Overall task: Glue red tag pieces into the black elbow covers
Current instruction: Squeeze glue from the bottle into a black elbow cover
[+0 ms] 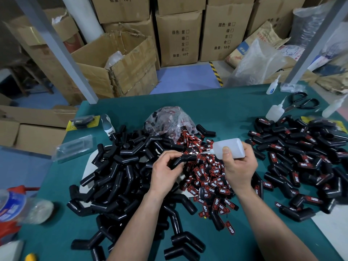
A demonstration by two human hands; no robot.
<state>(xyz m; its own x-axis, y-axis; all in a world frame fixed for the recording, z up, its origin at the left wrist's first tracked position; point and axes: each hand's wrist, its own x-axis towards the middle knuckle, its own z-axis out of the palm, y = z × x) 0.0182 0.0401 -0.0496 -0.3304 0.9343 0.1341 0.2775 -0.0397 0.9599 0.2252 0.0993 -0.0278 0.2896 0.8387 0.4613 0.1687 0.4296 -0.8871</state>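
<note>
- The left hand (165, 172), just left of the frame's centre, has its fingers and thumb curled round one black bent plastic elbow cover (181, 159), holding it above the heaps with the wrist angled up from the lower middle of the frame.
- The right hand (239, 166), just right of centre, grips a translucent white squeeze glue bottle (228, 147). The thumb lies across the bottle's front, and the bottle is tipped sideways so its thin nozzle points left at the held cover.
- Whether the nozzle tip touches the cover cannot be told.
- Both forearms are bare and rise from the bottom edge.
- Beneath the hands lies a heap of red-and-black tag pieces (209, 182), many reading "TAPER" in white letters.
- Left of centre lies a pile of plain black elbow covers (116, 176) on the dark green table cover (226, 108).
- At the right of the frame is a second spread of black covers bearing red tags (301, 157), also showing "TAPER".
- A crumpled clear plastic bag (167, 122) holding more tags sits above centre.
- Brown cardboard boxes (178, 38) along the top carry printed Chinese characters, including "数量: 10个" and checkbox rows.
</note>
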